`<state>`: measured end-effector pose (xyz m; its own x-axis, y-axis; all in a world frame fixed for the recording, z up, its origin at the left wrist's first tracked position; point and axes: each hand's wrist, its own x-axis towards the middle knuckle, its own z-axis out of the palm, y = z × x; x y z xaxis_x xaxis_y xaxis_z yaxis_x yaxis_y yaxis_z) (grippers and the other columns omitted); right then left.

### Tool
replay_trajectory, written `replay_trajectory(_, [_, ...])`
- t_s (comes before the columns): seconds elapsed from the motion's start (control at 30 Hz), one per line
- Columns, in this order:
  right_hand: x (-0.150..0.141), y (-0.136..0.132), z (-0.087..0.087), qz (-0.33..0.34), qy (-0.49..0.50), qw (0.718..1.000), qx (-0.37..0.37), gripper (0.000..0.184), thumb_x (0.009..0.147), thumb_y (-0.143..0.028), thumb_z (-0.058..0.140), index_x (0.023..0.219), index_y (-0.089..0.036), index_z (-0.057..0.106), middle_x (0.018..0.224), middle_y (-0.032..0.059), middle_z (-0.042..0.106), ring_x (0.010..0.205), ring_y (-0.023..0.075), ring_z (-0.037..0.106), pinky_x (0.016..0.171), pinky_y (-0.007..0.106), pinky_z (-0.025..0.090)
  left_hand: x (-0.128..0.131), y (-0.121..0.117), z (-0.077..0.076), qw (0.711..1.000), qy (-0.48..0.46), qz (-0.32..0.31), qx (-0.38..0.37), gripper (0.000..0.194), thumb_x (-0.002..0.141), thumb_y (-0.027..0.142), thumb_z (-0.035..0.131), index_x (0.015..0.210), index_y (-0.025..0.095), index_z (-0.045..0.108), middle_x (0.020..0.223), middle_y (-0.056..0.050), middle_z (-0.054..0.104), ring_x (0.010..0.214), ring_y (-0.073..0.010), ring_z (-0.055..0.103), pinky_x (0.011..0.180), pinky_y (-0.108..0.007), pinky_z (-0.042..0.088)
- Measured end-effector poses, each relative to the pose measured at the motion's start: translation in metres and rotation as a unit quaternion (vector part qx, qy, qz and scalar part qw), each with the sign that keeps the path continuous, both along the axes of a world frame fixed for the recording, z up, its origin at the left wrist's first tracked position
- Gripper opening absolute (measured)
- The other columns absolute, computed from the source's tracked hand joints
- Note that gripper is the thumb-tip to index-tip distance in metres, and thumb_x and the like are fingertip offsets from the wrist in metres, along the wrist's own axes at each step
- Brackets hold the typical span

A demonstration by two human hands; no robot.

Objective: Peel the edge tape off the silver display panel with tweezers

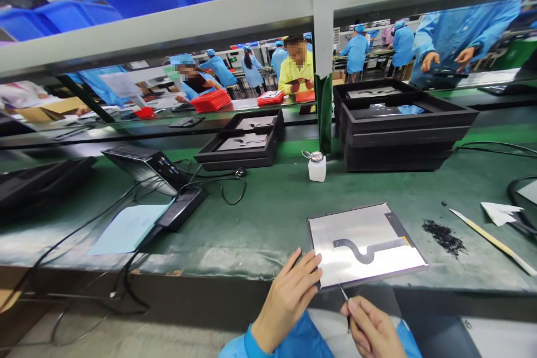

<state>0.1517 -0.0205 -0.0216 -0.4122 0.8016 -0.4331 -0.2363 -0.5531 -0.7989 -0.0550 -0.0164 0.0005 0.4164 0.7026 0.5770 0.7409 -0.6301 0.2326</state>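
Note:
A display panel (356, 243) with a silvery back lies on the green bench near its front edge, a dark S-shaped flex cable (364, 253) running across it. My left hand (291, 296) rests with outstretched fingers against the panel's left edge. Below the front edge, my right hand (371, 324) grips a thin pointed metal tool (344, 293) that looks like tweezers. The tool's tip meets the panel's lower edge; the rest is partly hidden by my fingers. Right of the panel sit a pile of black scraps (443, 238) and a pale, slender pointed stick (493, 239).
A white dispenser bottle (317, 169) stands behind the panel. Black trays (398, 145) are stacked at the back right, with more trays (239, 154) at the back centre. To the left are a tilted black device (145, 168), cables and blue paper (130, 228). A shelf post (323, 67) rises mid-bench.

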Motion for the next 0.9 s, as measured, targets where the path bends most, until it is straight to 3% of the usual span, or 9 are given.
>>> replay_trajectory(0.9, [0.02, 0.005, 0.018, -0.048, -0.021, 0.999, 0.013, 0.061, 0.063, -0.074, 0.073, 0.072, -0.014, 0.065, 0.042, -0.0132, 0.028, 0.037, 0.0015, 0.009, 0.035, 0.017, 0.009, 0.0, -0.001, -0.004, 1.0, -0.004, 0.007, -0.004, 0.024, 0.096, 0.008, 0.046, 0.117, 0.014, 0.058, 0.124, -0.015, 0.067, 0.126, -0.0238, 0.057, 0.111, -0.049, 0.041])
